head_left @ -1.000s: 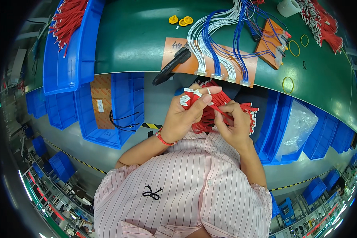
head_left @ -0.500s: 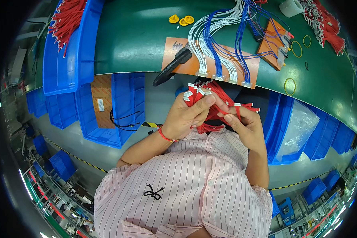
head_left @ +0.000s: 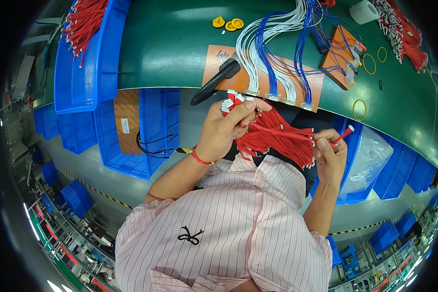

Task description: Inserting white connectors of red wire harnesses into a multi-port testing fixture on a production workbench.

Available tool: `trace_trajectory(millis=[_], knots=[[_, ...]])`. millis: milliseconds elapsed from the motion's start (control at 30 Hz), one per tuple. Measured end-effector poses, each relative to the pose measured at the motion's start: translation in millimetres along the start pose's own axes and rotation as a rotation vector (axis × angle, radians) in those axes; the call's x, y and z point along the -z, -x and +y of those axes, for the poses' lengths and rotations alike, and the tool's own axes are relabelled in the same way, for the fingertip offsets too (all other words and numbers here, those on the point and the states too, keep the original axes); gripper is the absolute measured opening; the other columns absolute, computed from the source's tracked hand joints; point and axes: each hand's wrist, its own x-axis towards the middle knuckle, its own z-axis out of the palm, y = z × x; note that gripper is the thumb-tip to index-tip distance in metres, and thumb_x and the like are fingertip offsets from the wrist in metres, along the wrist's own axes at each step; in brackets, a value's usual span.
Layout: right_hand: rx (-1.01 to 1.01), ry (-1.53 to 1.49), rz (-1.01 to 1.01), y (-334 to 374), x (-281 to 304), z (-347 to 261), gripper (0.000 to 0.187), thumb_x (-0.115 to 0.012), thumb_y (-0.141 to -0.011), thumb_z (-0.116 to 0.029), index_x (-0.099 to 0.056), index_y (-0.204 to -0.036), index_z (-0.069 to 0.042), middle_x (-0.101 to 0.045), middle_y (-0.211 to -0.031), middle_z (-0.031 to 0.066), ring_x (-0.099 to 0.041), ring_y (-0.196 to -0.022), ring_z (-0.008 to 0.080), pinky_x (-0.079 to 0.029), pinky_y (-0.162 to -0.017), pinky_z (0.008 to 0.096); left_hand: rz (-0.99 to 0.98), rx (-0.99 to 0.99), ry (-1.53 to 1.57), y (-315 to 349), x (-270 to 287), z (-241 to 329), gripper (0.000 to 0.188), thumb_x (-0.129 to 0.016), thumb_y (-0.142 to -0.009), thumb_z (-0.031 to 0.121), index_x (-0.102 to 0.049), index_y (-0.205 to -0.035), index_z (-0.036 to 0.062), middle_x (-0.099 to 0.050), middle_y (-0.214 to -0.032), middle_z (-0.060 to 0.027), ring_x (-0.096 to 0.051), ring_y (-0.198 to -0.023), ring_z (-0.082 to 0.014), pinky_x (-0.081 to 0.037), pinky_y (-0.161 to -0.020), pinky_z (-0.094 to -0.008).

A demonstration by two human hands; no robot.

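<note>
While a cluster of white-tipped red cables is clasped between thumb and fingers of the left hand, a single red cable is pinched by the right hand and held taut between the two, its white connector exposed beyond the right fingers. Below, a red bundle is spread between the striped shirt and the green table.

Factory workshop, wiring area

Green bench w/ white wires & blue wires over an orange sheet; red wires in bulk, white-tipped; blue bins beside & below bench. Blk/yel tape on grey floor. Bkgd: more bins, strip lights, prob. work lines, too small to be sure.
</note>
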Motion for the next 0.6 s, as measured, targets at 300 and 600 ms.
trace_trajectory(millis=[300,600], knots=[[0.070,-0.284,-0.197,-6.7,-12.8,-1.2,0.029,-0.058,-0.096,-0.021,-0.066,-0.102,0.007,-0.056,-0.070,0.0049,-0.028,-0.045,0.0004,-0.021,-0.044,0.0188,-0.009,0.025,-0.041,-2.0,0.8,9.8,0.035,-0.054,-0.097,0.029,-0.069,-0.095,-0.0033,-0.040,-0.060,0.0054,-0.029,-0.049,-0.0025,-0.020,-0.046,-0.0214],[0.001,0.169,-0.079,-17.4,-52.2,-3.6,0.035,-0.047,-0.103,-0.026,-0.068,-0.102,0.002,-0.042,-0.065,-0.0057,-0.033,-0.059,0.0015,-0.022,-0.053,0.0202,0.092,-0.119,0.009,-3.3,-8.2,-6.6,0.033,-0.050,-0.099,0.023,-0.067,-0.094,-0.0055,-0.047,-0.059,0.0019,-0.027,-0.043,-0.0019,-0.021,-0.041,-0.0205]])
